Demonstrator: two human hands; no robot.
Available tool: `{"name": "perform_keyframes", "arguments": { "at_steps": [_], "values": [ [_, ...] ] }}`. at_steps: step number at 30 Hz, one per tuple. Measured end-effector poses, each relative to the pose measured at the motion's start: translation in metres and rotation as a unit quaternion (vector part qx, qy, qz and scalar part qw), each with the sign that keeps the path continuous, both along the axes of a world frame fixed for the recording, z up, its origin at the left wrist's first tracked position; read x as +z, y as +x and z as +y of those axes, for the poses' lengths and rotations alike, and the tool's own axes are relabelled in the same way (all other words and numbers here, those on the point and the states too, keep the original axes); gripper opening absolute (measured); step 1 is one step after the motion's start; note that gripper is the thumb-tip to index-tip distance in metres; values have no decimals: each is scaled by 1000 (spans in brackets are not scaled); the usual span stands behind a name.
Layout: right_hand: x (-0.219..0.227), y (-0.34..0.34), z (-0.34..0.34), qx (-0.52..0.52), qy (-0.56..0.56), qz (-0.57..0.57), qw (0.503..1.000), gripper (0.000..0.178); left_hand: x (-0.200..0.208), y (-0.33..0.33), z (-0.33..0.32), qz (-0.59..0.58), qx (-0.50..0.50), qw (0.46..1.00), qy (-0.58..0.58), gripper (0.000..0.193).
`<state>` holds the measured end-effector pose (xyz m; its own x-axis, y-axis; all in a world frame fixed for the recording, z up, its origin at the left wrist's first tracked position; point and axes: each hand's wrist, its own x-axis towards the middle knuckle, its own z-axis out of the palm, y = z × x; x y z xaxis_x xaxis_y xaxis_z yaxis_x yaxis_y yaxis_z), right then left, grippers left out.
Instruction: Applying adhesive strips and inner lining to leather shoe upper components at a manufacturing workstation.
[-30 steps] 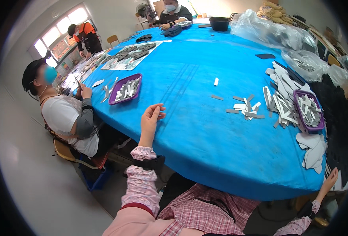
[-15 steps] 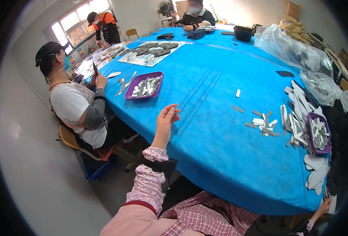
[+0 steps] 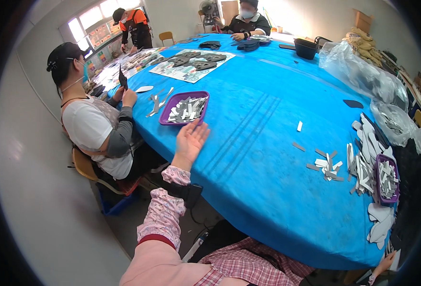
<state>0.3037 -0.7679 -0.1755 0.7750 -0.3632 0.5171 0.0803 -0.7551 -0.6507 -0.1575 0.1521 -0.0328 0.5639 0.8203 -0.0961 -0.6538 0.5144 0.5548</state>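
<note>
My left hand (image 3: 191, 143) reaches over the table with its palm up and fingers stretched out, holding nothing. Its fingertips are at the near rim of a purple basket (image 3: 162, 115) of grey and white strips; whether they touch it, I cannot tell. At the lower right, beside the table, my right hand (image 3: 385, 263) grips a white flat piece (image 3: 395, 261), partly cut off by the dark rim of the view. Near that hand, white rounded cut-outs (image 3: 381, 224) lie at the table's right edge, below a second purple basket (image 3: 378, 185) of strips.
Loose strips (image 3: 328, 164) lie scattered on the blue-covered table (image 3: 267, 190). Clear plastic bags (image 3: 363, 71) line the right side. A seated person (image 3: 93, 119) works at the left, another (image 3: 248, 24) at the far end, and one (image 3: 136, 28) stands behind. A patterned sheet (image 3: 172, 70) carries dark cut-outs.
My left hand has moved a little left and forward to the basket; its fingers have gone from nearly pinched to spread, palm up. My right hand still holds the white piece.
</note>
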Motion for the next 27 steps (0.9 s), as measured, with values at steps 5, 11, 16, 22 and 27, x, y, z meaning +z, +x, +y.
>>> {"name": "perform_keyframes", "arguments": {
  "at_steps": [5, 11, 16, 22, 27],
  "values": [
    [13, -7, -20, -2, -64, 34, 997, 47, 0, -26, 24, 10, 68, 997, 19, 47],
    [2, -6, 9, -49, -74, 14, 996, 47, -3, -42, 2, 41, 92, 994, 36, 45],
    [5, -3, -13, -59, -89, 29, 994, 48, -25, -16, -15, 163, 151, 956, 189, 26],
    [9, 5, -26, -58, -77, 31, 995, 48, -25, 1, -53, 462, 206, 692, 514, 16],
    [1, 6, -20, -51, -79, 12, 996, 48, -22, 7, -59, 509, 216, 604, 574, 12]
  ]
}}
